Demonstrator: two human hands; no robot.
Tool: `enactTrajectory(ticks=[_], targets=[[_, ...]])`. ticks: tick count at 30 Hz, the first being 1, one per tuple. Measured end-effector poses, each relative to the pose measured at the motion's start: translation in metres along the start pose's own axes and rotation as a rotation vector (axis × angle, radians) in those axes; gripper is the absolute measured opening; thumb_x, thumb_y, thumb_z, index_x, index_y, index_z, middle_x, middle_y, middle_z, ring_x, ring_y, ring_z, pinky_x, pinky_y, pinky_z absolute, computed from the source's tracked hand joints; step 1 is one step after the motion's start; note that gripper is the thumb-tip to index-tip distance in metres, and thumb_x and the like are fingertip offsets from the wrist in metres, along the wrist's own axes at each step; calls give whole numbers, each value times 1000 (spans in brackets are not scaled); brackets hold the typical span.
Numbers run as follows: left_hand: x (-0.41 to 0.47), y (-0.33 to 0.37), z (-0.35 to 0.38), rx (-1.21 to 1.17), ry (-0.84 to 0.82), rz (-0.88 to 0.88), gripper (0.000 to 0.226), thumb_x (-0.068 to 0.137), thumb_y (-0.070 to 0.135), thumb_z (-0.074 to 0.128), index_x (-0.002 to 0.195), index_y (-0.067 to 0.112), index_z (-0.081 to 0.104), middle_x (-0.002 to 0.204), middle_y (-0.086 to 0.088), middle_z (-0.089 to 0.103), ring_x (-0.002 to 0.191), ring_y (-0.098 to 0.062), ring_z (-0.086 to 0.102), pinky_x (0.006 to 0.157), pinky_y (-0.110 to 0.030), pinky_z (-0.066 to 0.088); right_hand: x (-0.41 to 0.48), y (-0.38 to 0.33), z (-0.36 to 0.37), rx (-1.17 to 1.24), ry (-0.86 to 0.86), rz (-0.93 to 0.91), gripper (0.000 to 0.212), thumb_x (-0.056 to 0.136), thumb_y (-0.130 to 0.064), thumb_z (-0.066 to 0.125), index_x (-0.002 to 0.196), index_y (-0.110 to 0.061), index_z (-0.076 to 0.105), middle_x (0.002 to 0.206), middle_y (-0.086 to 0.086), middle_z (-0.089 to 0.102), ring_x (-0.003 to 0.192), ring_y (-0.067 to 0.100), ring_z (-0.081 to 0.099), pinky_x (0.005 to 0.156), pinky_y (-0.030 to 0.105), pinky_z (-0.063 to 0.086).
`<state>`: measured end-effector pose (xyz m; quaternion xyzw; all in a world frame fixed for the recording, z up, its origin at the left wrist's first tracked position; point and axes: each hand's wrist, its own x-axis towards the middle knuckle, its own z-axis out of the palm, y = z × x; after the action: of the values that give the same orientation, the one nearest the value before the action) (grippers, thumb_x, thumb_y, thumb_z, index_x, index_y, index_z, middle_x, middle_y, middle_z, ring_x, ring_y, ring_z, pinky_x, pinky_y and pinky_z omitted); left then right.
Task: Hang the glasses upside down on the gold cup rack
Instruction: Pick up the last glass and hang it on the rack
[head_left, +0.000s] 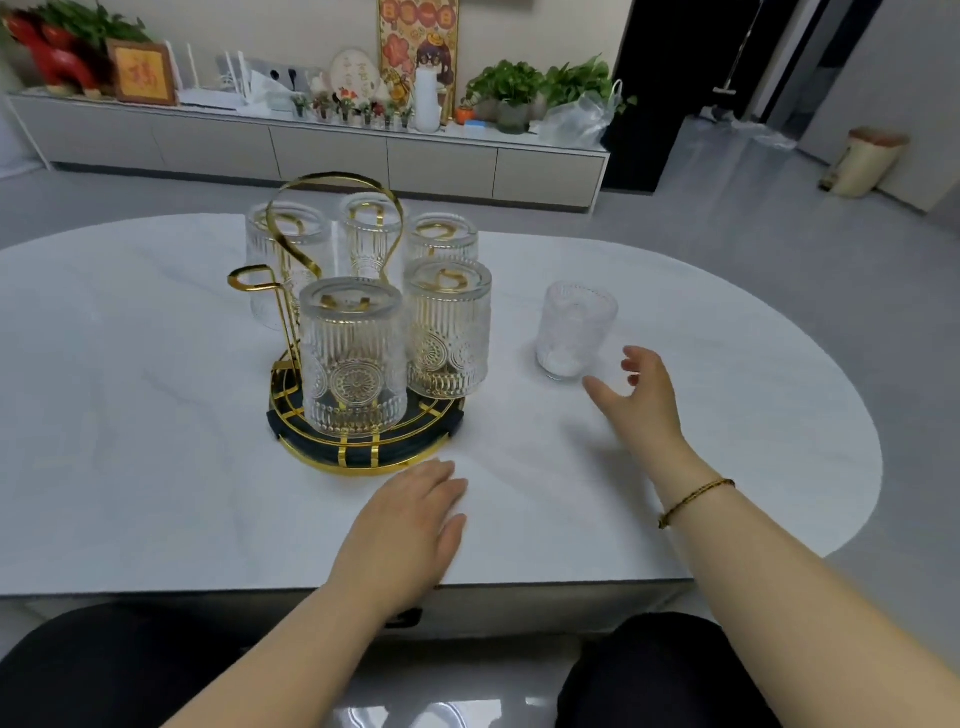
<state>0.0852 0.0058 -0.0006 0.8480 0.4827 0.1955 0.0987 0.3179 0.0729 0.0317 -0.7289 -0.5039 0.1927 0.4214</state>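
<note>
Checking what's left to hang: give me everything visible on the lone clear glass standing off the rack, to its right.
The lone clear embossed glass tumbler stands upright, mouth up, on the white marble-look oval table, right of the round gold wire cup rack and apart from it. It looks empty, with a ribbed, patterned wall and a thick base. The open right hand is close in front of it, fingers spread, not touching. Only the table touches it.

Grey glossy floor (753, 176), long white sideboard (332, 156), potted plants (540, 85)
</note>
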Motion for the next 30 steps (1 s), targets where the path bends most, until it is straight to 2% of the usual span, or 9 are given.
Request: enactTrajectory(ticks=[3,8,13,16,18,21,26,28,30], targets=[[0,-2,3,97,18,25,30,64,14,75,93,7,69,100,-13,72,92,-28,69,72,-48,56,13,8,13,2,-54,83,84,71,-33,68,135,-9,20,140,12,35,129,28,31,104,41,32],[2,-2,4,86,15,4,32,73,27,53,94,10,68,103,-10,72,96,-26,67,75,-48,55,34,11,40,17,-75,140,104,66,-39,70,139,-13,2,146,11,30,132,28,30,107,39,28],[1,-4,6,95,39,8,30,70,26,57,94,12,68,104,-7,71,97,-24,67,76,-45,55,47,12,53,-42,3,103,102,64,-42,69,138,-14,5,141,10,39,129,27,34,109,38,25],[2,-4,7,106,38,16,31,66,25,61,94,13,68,104,-6,71,97,-22,67,75,-41,56,52,11,56,-59,36,115,92,66,-42,68,134,-8,16,135,12,44,126,29,37,107,39,26],[2,-5,7,118,50,19,32,65,25,62,94,14,69,104,-6,71,96,-21,67,74,-41,56,52,11,55,-34,43,111,85,65,-39,69,128,-6,24,129,13,49,121,31,41,101,39,33],[1,-5,7,117,34,13,32,64,25,62,93,14,69,102,-6,72,95,-21,68,73,-42,56,43,11,48,138,-8,109,76,64,-30,72,122,-9,29,119,6,49,108,26,49,83,33,42],[-3,-3,4,94,59,12,30,63,17,76,92,10,68,100,-9,72,94,-26,68,75,-49,55,13,-8,13,321,-12,18,54,64,-18,72,102,-23,33,92,-18,45,82,-3,48,54,4,39],[-7,-3,3,49,52,-5,33,66,13,77,97,11,67,105,-10,71,101,-27,65,83,-47,52,-1,-20,-11,288,-29,-44,54,65,-16,72,105,-23,36,94,-14,47,82,-4,48,55,6,40],[-11,-6,2,-72,22,-57,32,81,18,63,113,14,60,125,-6,60,121,-21,51,103,-36,38,-14,-36,-36,231,-72,-114,58,66,-13,72,113,-19,39,100,-8,48,83,-2,48,52,3,41]])
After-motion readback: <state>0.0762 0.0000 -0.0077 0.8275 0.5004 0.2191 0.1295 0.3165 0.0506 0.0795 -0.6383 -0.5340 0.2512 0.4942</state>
